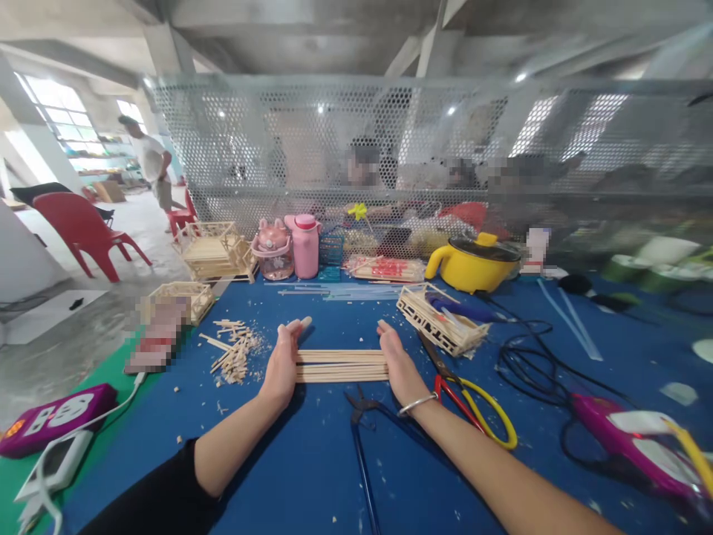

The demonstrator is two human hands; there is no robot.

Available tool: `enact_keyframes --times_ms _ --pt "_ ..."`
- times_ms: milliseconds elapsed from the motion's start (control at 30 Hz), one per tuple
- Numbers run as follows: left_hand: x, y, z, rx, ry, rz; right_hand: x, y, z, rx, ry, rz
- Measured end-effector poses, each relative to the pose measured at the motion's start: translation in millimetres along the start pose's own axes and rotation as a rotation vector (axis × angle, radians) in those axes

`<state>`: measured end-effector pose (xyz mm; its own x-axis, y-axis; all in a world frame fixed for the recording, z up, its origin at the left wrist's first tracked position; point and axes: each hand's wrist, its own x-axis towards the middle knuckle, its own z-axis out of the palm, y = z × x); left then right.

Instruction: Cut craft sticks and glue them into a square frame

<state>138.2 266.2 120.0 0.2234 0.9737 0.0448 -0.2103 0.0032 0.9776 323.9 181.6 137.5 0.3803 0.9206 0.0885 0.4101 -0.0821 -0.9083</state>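
Several thin wooden sticks [342, 367] lie side by side in a row, held crosswise just over the blue tabletop. Against their left ends presses the palm of my left hand [281, 364], its fingers pointing forward. My right hand [396, 360] closes in on the right ends the same way, so the sticks are gripped between both palms. Nearer to me lie dark-jawed pliers [362, 409] with blue handles. Scissors with yellow handles [490, 409] and a red-handled tool [460, 405] rest by my right wrist. Short cut stick pieces [234, 353] are heaped left of my left hand.
Behind the right hand sits a small wooden stick frame [443, 319]; another frame [215, 253] stands back left. A yellow pot [479, 264], a pink bottle [305, 249] and a perforated metal screen [323, 141] line the far edge. Black cable [523, 364] coils at right.
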Motion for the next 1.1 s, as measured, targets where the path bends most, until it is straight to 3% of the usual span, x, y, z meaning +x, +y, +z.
enact_keyframes --times_ms 233,467,567,667,767,933,1100 --pt "-3.1 -1.0 0.4 0.282 -0.013 0.108 1.1 -5.0 4.3 -0.119 0.02 -0.023" --pt "1.0 13.4 -14.0 0.286 -0.063 0.099 8.5 7.2 -1.6 -0.04 0.073 -0.037" --pt "2.5 25.1 -26.9 0.482 -0.01 0.182 13.8 16.5 -8.2 0.029 0.143 -0.007" --pt "3.3 32.5 -38.1 0.753 -0.04 0.23 18.4 17.9 -22.7 0.081 0.255 -0.033" --pt "2.4 33.2 -43.7 1.021 -0.225 0.333 21.7 12.9 -41.7 0.029 0.279 -0.102" --pt "-1.1 27.8 -45.6 1.101 -0.538 0.418 19.2 7.4 -57.8 -0.431 0.108 -0.206" --pt "-1.7 25.2 -46.7 1.132 -0.638 0.428 12.2 3.3 -53.1 -0.564 0.063 -0.231"
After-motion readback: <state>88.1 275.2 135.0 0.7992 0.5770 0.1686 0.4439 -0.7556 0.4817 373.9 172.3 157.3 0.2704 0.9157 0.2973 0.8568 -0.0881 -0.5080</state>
